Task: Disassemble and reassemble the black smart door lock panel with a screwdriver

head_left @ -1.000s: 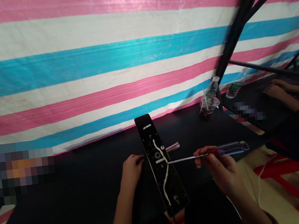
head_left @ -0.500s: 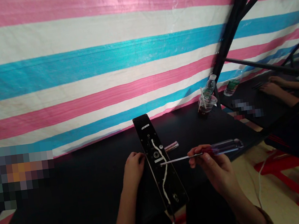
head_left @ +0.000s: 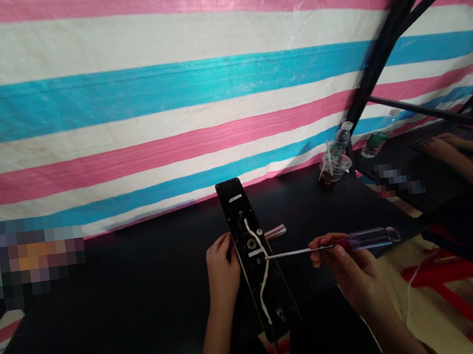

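A long black panel (head_left: 278,287) lies over the front edge of the black table, its far end toward the striped sheet. A white cable (head_left: 264,289) runs along its face, with small labels and fittings beside it. My left hand (head_left: 223,267) grips the panel's left edge, its fingertips partly hidden behind it. In my right hand (head_left: 355,268) is a screwdriver (head_left: 369,239) with a clear purple handle, held between thumb and fingers. The screwdriver's thin metal shaft points left, and its tip is over the panel near the cable; whether it touches is unclear.
A pinkish packet-like item (head_left: 276,231) lies right of the panel. A plastic cup (head_left: 334,169) and a bottle (head_left: 342,138) stand at the back right. Beyond a black metal frame (head_left: 381,61), another person's hands (head_left: 442,147) rest on a second table. Red stools (head_left: 471,300) stand below.
My left hand has moved in against the panel's left edge. The screwdriver tip has shifted slightly right across the panel. The whole view has also shifted a little.
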A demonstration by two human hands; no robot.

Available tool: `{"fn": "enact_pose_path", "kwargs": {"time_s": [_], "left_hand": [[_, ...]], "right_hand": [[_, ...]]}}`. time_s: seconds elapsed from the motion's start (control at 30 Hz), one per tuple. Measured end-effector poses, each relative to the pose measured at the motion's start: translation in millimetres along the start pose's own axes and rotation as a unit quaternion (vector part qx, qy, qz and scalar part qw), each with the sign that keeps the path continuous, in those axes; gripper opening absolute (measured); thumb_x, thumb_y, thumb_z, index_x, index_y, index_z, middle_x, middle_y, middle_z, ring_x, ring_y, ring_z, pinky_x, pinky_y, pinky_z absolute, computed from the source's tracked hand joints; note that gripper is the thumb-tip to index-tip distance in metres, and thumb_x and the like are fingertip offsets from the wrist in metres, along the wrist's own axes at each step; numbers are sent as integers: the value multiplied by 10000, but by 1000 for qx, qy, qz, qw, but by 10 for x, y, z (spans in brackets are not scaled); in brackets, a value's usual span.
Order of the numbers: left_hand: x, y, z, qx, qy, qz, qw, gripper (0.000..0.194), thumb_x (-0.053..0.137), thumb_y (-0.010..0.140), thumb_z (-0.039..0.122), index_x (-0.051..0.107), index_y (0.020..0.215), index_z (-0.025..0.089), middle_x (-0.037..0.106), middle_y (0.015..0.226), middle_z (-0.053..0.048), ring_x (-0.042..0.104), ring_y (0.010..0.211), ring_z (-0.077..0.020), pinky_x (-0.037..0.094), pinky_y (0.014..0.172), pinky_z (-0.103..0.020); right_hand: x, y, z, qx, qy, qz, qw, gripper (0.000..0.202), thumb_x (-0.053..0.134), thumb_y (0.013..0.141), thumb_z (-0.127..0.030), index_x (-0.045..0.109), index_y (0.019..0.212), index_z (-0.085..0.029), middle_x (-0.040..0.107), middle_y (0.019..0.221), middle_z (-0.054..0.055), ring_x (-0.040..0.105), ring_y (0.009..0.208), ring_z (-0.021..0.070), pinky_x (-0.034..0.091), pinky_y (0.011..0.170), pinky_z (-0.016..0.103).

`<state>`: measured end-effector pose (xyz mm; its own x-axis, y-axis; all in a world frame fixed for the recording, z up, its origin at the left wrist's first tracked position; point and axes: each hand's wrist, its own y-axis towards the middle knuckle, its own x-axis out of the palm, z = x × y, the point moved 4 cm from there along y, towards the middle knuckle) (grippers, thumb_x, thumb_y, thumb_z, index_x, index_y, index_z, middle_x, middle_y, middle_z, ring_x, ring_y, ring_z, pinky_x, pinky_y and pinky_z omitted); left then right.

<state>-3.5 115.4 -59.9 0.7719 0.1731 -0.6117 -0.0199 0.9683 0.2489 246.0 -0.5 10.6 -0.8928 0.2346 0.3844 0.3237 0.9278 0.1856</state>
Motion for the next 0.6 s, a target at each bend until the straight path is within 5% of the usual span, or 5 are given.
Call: {"fn": "enact_pose_path", "kwargs": {"time_s": [0.1,0.27,0.4,0.6], "left_hand": [[53,-103,6,-24,-26,4,999,330,530,867,311,741,1074,164,691,1190,-151,601,1149,-313,435,1040,-497],[107,-440,118,-164,-178,104,965,434,427,955,377,648,1261,163,676,1256,-123,623,1175,-249,466,1040,-401],[245,-649,296,-179,-199,109,957,497,517,926,416,593,1358,182,611,1368,-125,559,1284,-260,437,1077,-375],[416,-644,373,-189,-224,101,951,542,496,943,428,534,1417,169,607,1353,-152,597,1232,-256,466,1030,-357]], "right_hand": [[0,0,70,2,1,-4,1000,135,634,920,-325,707,985,-233,734,972,82,691,783,206,574,684,362],[120,-64,251,-2,22,-7,1000,151,596,942,-348,684,998,-240,708,977,67,676,786,188,564,721,356],[149,-108,363,5,19,4,1000,153,605,936,-358,679,985,-234,708,960,68,675,789,191,559,726,353],[7,-84,423,2,13,48,999,127,580,954,-332,663,1003,-249,701,990,51,670,815,172,542,787,347]]}}
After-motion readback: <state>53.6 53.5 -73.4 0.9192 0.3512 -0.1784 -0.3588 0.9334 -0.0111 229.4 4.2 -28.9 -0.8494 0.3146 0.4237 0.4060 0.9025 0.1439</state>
